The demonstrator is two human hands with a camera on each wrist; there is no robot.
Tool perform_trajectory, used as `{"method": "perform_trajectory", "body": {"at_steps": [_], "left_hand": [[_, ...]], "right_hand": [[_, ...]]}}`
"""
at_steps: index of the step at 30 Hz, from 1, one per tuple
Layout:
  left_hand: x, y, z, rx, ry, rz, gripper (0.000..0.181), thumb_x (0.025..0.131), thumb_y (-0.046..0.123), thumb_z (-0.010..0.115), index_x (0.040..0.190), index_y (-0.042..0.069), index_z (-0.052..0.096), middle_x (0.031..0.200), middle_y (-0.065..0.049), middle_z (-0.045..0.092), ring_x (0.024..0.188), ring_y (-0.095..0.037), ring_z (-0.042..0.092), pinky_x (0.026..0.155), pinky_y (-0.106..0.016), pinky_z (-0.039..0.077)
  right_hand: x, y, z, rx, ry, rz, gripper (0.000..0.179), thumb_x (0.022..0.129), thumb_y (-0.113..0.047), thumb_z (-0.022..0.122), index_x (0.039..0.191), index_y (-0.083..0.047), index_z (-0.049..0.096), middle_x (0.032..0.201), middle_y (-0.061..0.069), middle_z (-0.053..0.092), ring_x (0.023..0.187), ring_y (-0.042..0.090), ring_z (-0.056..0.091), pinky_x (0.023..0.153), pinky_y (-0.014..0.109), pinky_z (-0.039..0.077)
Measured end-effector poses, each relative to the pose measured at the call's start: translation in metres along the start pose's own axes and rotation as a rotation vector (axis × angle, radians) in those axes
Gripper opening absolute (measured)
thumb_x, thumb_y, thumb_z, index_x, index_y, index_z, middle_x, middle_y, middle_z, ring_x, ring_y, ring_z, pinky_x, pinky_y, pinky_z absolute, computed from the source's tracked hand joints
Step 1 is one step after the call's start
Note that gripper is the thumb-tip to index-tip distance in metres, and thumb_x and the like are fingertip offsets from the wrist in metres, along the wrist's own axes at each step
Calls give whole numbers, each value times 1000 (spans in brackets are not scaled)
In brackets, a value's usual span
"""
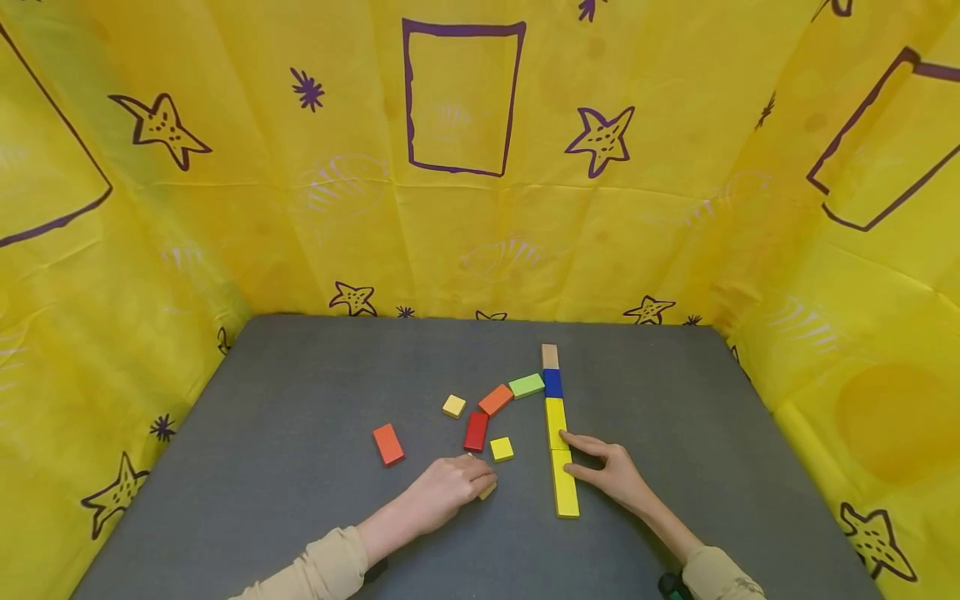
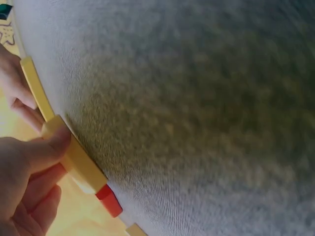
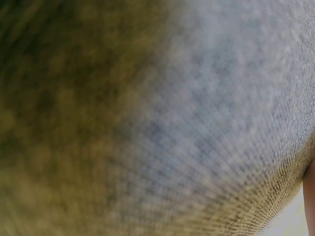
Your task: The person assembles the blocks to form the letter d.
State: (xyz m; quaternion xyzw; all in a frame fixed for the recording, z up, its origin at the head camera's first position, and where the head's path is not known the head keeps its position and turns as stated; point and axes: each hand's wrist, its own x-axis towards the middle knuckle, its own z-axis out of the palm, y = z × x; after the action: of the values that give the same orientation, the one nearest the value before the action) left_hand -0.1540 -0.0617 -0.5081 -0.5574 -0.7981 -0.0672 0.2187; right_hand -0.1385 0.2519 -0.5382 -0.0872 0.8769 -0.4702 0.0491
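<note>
My left hand pinches a pale wooden block; its thumb lies on the block in the left wrist view, and fingers mostly cover it in the head view. Beside it lie a red block and a small yellow square block. At a straight row, my right hand touches the right side of two long yellow blocks, the upper with a finger and the lower with the thumb. A blue block and a tan block continue that row. The right wrist view is mostly blurred grey surface.
From the red block, an orange block and a green block curve toward the row. A small pale square block and another orange block lie farther left. Yellow patterned cloth walls the grey table.
</note>
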Motion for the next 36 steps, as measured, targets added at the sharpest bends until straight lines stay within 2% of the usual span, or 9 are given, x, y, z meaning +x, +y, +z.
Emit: {"method": "perform_trajectory", "body": {"at_steps": [6,12,15,19,23,27,33,36], "left_hand": [[2,5,3,63,14,-41,24,75,4,73,97,12,71,94,4,68,88,-8,65,84,-27,53],[2,7,6,94,-1,-42,20,78,8,70,97,13,72,96,4,69,89,-9,65,85,-26,52],[3,8,5,85,-17,-46,21,78,7,71,97,14,72,97,4,69,90,-8,65,86,-25,52],[4,7,6,83,-16,-43,20,77,6,71,95,15,71,95,5,69,89,-7,64,85,-25,52],[5,6,7,92,-24,-35,19,78,6,70,94,16,71,93,6,68,88,-7,64,85,-24,52],[5,6,7,92,-50,-31,21,78,6,70,96,16,71,95,6,68,88,-6,64,85,-23,52],[6,6,5,70,-94,-38,22,79,6,70,98,17,72,97,7,69,91,-6,64,85,-23,52],[6,5,5,67,-106,-39,23,79,5,70,99,17,72,97,7,69,91,-6,64,85,-23,52]], "right_hand": [[0,0,0,-5,6,-7,56,82,-36,71,133,-20,56,135,-1,58,129,25,50,103,32,42],[-8,-30,-4,1,8,6,54,83,-21,72,133,-9,55,134,6,58,128,29,50,102,30,42],[-9,-37,-6,4,4,11,53,84,-19,71,133,-7,55,134,8,57,128,30,50,102,35,43],[-9,-39,-5,8,6,19,53,84,-18,71,133,-7,55,134,8,58,127,30,50,102,48,40],[-9,-38,-5,11,11,19,53,83,-17,71,132,-6,56,134,9,58,127,31,51,102,51,39],[-9,-37,-5,2,14,11,52,83,-17,72,132,-6,56,133,8,58,127,30,51,102,47,42],[-9,-37,-5,6,9,4,53,83,-18,71,132,-7,56,134,8,58,127,30,50,102,33,43],[-9,-36,-6,7,5,4,53,84,-19,71,133,-7,55,134,7,58,127,30,50,101,31,43]]}}
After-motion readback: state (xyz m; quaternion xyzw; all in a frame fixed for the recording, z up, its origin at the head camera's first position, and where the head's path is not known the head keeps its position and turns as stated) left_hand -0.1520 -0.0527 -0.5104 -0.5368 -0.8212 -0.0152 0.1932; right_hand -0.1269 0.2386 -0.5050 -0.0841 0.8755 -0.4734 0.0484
